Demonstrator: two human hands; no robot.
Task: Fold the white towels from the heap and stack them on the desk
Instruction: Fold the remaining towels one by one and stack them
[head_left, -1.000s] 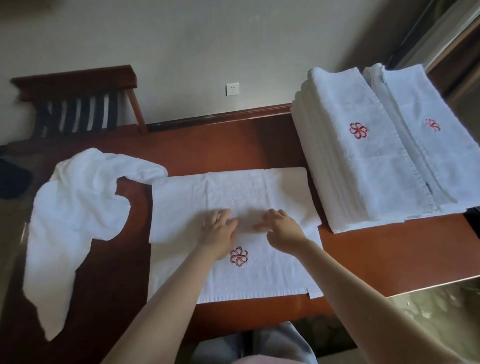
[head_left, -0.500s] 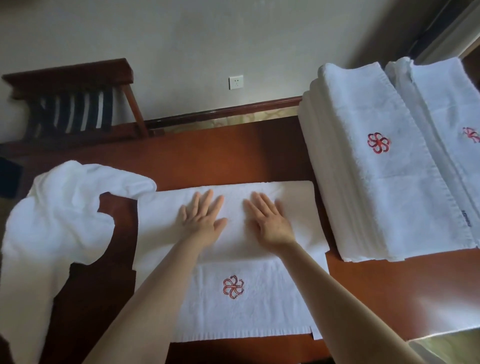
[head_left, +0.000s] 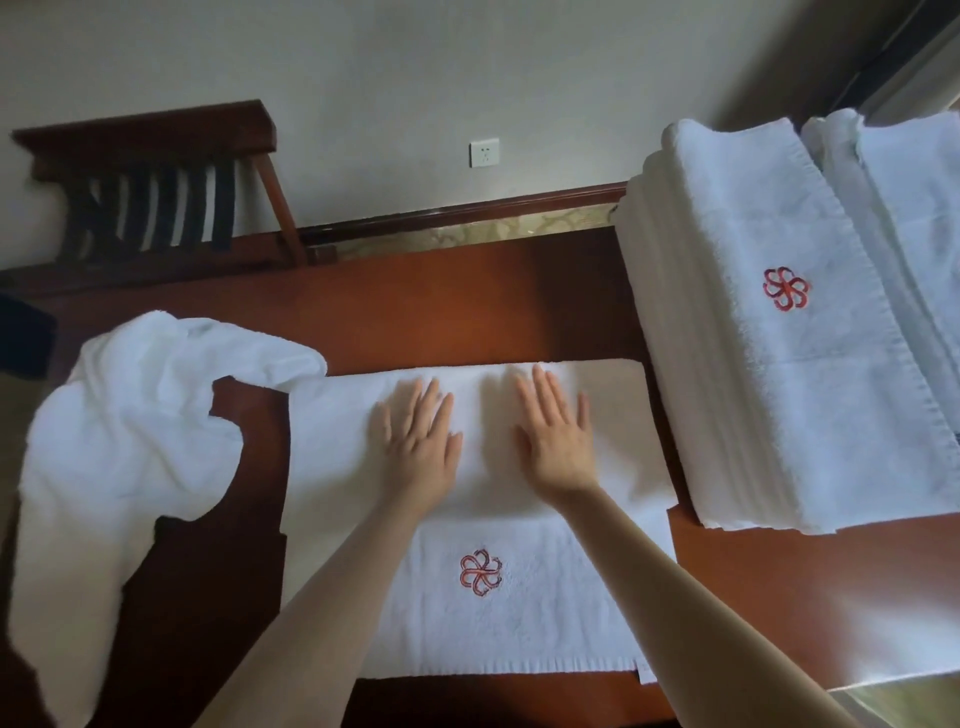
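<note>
A white towel (head_left: 524, 618) with a red flower emblem lies partly folded on the red-brown desk (head_left: 467, 306), its far portion doubled over toward me. My left hand (head_left: 421, 441) and my right hand (head_left: 558, 436) both lie flat on that folded flap, fingers straight, side by side. At the left, a rumpled white towel (head_left: 119, 452) spills over the desk's edge. On the right stands a tall stack of folded towels (head_left: 779, 364) with the same emblem on top. A second folded stack (head_left: 914, 208) sits beyond it at the frame's edge.
A dark wooden rack (head_left: 156, 176) with striped cloth stands against the wall at the back left. A wall socket (head_left: 484, 152) is behind the desk. Bare desk surface shows behind the towel and at the near right corner.
Both hands slid from near the emblem up onto the folded flap and flattened out, then spread slightly apart. The view shifted down and left.
</note>
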